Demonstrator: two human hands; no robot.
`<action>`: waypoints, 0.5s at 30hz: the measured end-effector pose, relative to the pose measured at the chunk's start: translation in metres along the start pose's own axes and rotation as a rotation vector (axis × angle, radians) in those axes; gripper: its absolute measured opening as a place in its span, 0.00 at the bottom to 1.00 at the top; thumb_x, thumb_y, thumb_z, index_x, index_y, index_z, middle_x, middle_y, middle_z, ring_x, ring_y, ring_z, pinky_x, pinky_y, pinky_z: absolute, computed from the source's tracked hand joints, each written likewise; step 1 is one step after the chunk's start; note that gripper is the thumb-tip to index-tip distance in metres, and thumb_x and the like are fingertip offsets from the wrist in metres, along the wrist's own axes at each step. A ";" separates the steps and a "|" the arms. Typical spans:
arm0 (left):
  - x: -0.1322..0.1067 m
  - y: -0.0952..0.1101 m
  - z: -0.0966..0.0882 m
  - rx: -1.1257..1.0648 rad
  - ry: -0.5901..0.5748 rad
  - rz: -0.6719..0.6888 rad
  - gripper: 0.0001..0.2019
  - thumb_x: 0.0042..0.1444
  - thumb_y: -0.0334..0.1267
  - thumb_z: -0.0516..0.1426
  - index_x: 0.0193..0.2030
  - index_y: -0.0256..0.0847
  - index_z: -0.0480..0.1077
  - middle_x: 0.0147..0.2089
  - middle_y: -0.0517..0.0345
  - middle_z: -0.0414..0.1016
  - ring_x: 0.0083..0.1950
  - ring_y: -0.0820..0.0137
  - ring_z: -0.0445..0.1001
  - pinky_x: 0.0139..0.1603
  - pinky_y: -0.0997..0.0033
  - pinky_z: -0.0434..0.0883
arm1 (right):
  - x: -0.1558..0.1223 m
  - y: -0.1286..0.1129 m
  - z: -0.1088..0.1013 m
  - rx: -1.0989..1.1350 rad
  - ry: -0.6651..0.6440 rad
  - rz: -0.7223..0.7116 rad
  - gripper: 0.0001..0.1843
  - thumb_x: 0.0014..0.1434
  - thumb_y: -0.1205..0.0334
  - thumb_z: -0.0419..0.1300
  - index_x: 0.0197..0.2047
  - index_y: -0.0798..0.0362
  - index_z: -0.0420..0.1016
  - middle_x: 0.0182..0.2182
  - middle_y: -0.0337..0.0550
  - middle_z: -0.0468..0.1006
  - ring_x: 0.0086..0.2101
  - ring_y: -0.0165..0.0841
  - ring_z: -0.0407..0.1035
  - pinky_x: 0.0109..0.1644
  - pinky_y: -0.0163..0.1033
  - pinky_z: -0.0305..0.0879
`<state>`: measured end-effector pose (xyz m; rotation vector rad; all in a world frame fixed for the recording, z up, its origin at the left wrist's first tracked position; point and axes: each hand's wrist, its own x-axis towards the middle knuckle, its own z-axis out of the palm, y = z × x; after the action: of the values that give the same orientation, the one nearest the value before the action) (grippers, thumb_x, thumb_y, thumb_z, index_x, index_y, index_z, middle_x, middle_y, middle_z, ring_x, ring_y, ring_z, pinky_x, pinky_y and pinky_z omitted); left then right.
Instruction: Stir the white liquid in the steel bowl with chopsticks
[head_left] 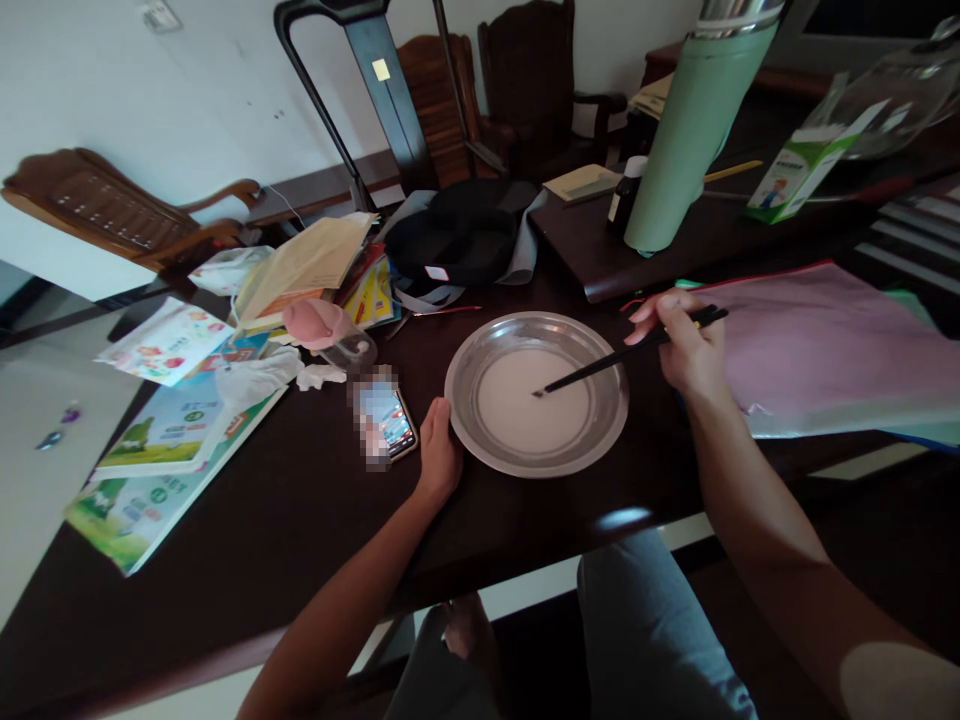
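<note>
A round metal dish (461,430) rests on the dark table with whitish, cloudy liquid (517,415) in it. My left hand (439,455) holds the dish at its left rim, fingers pointing away from me and partly hidden against the metal. Black chopsticks (600,364) are gripped in my right hand (690,340), over the dish's right side. They lie close together and slant down to the left, their tips at the liquid near the middle. Beside my left hand lies a phone (395,425) with a lit screen, partly blurred out.
Left of the phone are a pink-lidded cup (319,325), crumpled tissue (259,375) and books (157,430). A black bag (450,235) lies behind the dish. A green thermos (682,140) and small dark bottle (624,200) stand back right. A pinkish folder (810,350) lies right.
</note>
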<state>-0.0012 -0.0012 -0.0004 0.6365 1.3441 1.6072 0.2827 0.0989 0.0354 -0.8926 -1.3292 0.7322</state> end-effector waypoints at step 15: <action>0.002 -0.003 -0.002 0.051 -0.015 0.061 0.26 0.65 0.51 0.65 0.22 0.42 0.61 0.25 0.66 0.57 0.28 0.72 0.53 0.30 0.73 0.61 | -0.001 0.001 0.000 0.049 -0.109 0.010 0.21 0.65 0.37 0.65 0.33 0.45 0.85 0.22 0.36 0.80 0.25 0.33 0.75 0.39 0.43 0.75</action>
<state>-0.0029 -0.0003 -0.0044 0.7254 1.3702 1.6179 0.2827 0.0984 0.0337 -0.8304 -1.3981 0.8270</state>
